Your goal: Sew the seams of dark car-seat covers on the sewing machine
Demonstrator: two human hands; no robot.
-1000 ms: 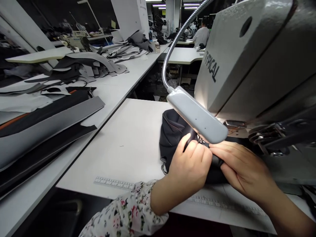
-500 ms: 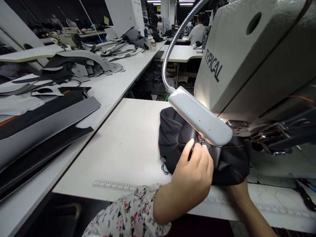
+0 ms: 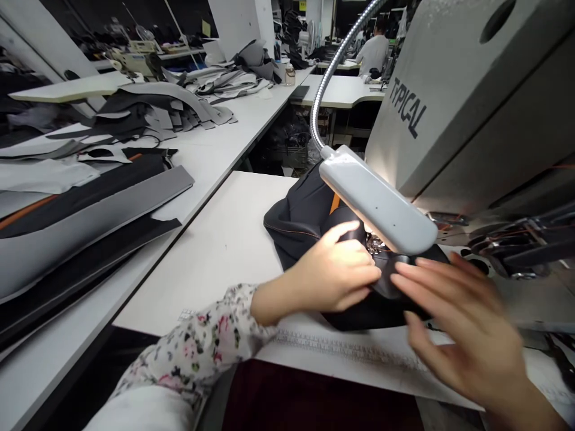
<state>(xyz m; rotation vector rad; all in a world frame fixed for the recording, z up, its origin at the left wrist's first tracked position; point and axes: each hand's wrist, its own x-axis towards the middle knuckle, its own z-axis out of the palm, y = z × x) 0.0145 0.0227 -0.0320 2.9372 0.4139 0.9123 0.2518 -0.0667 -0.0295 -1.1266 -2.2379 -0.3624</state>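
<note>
A black leather cover point(image 3: 296, 218) with orange stitching lies bunched under the sewing machine point(image 3: 422, 114). My left hand point(image 3: 335, 272) is on the cover, just left of the presser foot point(image 3: 376, 244); its fingers are curled against the leather, with one stretched toward the lamp. What its fingertips grip is partly hidden. To the right, my right hand point(image 3: 467, 335) is blurred by motion, palm down, fingers apart and holding nothing. Its fingertips are near the right part of the cover; I cannot tell if they touch. An orange strip shows on the cover behind the lamp head.
A white lamp head point(image 3: 380, 200) on a bendable metal neck point(image 3: 320, 96) hangs over the needle area. A ruler scale point(image 3: 332, 344) runs along the table's front edge. Grey and black cut pieces point(image 3: 90, 209) lie on the left table. A person point(image 3: 374, 52) sits far back.
My right hand has come out from beneath the cover to above its right side. The cover has turned and spread leftward. My left hand lies flatter, and the view has shifted slightly.
</note>
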